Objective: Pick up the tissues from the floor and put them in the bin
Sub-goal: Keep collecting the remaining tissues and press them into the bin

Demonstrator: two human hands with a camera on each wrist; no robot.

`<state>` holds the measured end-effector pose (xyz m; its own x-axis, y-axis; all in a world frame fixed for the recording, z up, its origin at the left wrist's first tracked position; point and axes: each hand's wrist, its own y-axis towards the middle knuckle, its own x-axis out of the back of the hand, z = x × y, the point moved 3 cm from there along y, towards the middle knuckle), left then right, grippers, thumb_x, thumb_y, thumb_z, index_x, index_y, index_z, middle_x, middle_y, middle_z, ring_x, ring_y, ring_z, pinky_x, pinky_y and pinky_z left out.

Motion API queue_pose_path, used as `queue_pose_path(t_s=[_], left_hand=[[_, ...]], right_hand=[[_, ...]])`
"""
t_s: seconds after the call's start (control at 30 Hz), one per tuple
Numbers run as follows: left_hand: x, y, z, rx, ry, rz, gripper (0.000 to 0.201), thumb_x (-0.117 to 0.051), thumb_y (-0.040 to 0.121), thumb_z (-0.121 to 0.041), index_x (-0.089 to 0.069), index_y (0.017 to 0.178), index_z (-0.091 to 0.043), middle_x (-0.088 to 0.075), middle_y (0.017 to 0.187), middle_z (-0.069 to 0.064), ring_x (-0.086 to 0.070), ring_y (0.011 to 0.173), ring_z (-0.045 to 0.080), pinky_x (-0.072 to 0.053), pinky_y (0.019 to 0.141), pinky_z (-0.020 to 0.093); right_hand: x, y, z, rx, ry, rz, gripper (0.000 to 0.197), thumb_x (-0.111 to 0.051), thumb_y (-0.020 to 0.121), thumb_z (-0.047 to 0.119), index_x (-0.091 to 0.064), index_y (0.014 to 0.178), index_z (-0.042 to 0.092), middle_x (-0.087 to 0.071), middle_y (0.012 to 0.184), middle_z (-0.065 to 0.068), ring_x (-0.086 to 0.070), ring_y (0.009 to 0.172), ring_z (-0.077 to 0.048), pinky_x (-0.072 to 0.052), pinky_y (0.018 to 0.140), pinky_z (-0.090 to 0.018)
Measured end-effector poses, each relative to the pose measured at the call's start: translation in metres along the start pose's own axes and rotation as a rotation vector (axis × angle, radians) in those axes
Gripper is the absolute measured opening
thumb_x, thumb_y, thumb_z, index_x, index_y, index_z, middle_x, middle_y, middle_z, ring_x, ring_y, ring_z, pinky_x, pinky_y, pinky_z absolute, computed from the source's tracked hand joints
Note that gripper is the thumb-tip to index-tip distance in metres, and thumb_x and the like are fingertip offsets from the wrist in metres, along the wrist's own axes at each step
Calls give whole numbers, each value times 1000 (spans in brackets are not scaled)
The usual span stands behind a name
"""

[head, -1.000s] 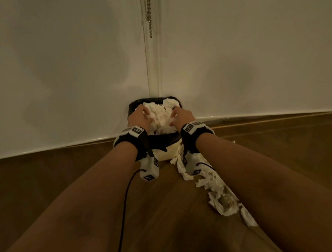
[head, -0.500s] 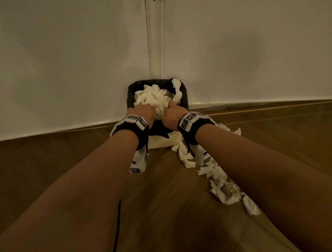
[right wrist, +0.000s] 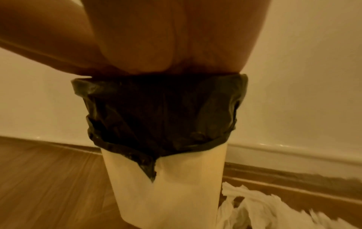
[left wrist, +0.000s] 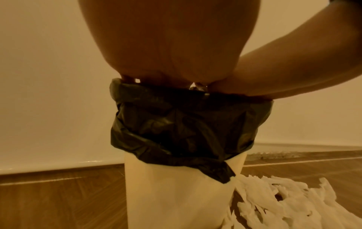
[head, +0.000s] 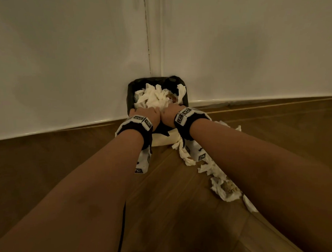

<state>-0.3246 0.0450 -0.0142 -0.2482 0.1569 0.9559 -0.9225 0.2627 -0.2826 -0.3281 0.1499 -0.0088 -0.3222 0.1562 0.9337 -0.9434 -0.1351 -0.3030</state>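
A cream bin [head: 162, 140] with a black liner [head: 130, 93] stands in the corner, heaped with white tissues [head: 156, 97]. My left hand [head: 147, 113] and right hand [head: 169, 113] lie side by side at its near rim, on the heap. Their fingers are buried in the tissues and hidden. One strip [head: 181, 92] hangs over the right rim. More tissues [head: 225, 188] trail along the floor from the bin's base to the right. The wrist views show only each palm, the left hand [left wrist: 168, 46] and the right hand [right wrist: 176, 38], over the liner [left wrist: 186, 124].
White walls [head: 63, 63] meet right behind the bin, with a skirting edge along the wooden floor [head: 49, 169]. A black cable [head: 122, 232] runs down under my left forearm. Floor tissues [left wrist: 284, 201] lie right of the bin's body [right wrist: 166, 193].
Both hands have drawn together and sunk toward the bin's near rim, where earlier they cupped the clump from either side. The tissue heap sits lower in the bin.
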Motion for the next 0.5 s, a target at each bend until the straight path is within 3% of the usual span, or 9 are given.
queue_pose_path(t_s=[0.17, 0.27, 0.4, 0.5], left_hand=[[17, -20, -5, 188, -184, -124, 35, -34, 97, -25, -45, 125, -8, -45, 131, 13, -44, 121, 32, -38, 99, 48], [29, -34, -15, 292, -306, -242, 35, -38, 95, -27, -45, 124, -10, -45, 131, 13, -46, 119, 32, -36, 101, 47], [41, -51, -48, 274, -366, -440, 33, -42, 93, -27, -49, 122, -16, -46, 126, 12, -45, 117, 31, -34, 96, 47], [35, -67, -86, 161, -399, -515, 28, -44, 91, -26, -51, 117, -18, -49, 121, 9, -47, 112, 30, -36, 92, 44]], right_hand=[[19, -29, -6, 41, 18, -67, 33, -35, 98, 18, -59, 117, 5, -57, 124, -15, -55, 113, -30, -44, 96, -38], [37, -54, -20, 67, 19, -204, 32, -40, 95, 18, -63, 113, 7, -60, 118, -13, -57, 107, -30, -48, 93, -40], [51, -91, -55, 22, 148, -350, 30, -40, 94, 20, -65, 107, 9, -62, 110, -12, -58, 102, -29, -48, 89, -40], [46, -120, -95, -102, 264, -378, 29, -41, 93, 19, -65, 106, 10, -65, 107, -11, -60, 99, -29, -50, 86, -38]])
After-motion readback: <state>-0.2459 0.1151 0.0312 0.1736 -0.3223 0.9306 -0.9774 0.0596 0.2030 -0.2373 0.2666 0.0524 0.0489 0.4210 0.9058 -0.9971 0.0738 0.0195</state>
